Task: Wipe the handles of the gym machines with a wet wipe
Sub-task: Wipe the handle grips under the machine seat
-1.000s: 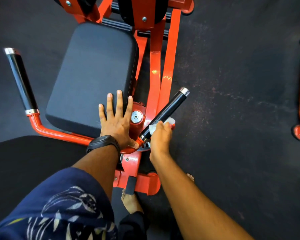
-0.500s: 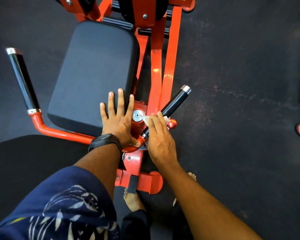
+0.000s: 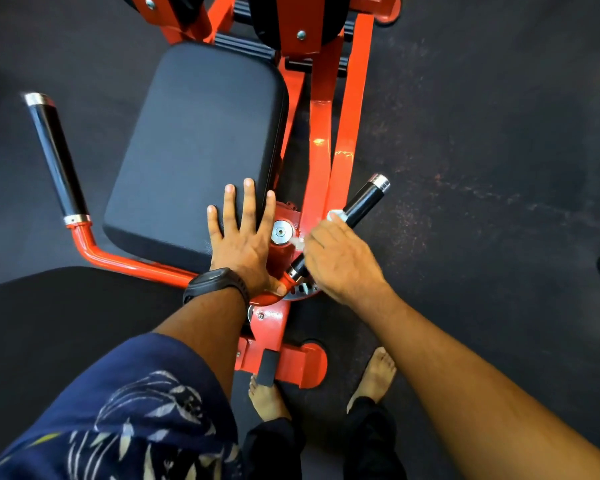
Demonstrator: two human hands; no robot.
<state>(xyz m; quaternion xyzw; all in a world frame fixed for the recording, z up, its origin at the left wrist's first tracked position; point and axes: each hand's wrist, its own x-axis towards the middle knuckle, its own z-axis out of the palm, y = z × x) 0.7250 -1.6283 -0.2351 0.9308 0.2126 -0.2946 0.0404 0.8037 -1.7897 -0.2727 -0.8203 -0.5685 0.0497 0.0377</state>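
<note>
Sliding outward since a moment before, the right hand [image 3: 340, 261] had worked from the collar end towards the middle of the short black rubber-sleeved handle [image 3: 362, 201], which jutted out just right of the black padded vinyl seat [image 3: 194, 143]. The left hand [image 3: 243, 244] had not shifted: it lay flat with fingers spread on the seat's near right corner, thumb against the orange steel frame [image 3: 340, 133], a black wristwatch [image 3: 215, 284] at the wrist.

The right hand's fingers curled over the handle with the white wet wipe [image 3: 336, 215] pressed beneath them; only scraps of the wipe showed at the fingertips and by the thumb.

The wipe looked thin, limp and light, likely to bunch or tear if dragged hard, so it was probably best kept wrapped round the sleeve under the whole palm. The handle seemed rigid and slightly grippy; it might swing at its pivot, which the bracing hand would guard against. A matching longer handle [image 3: 54, 150] stood well left of the seat, apparently still to be wiped.
</note>
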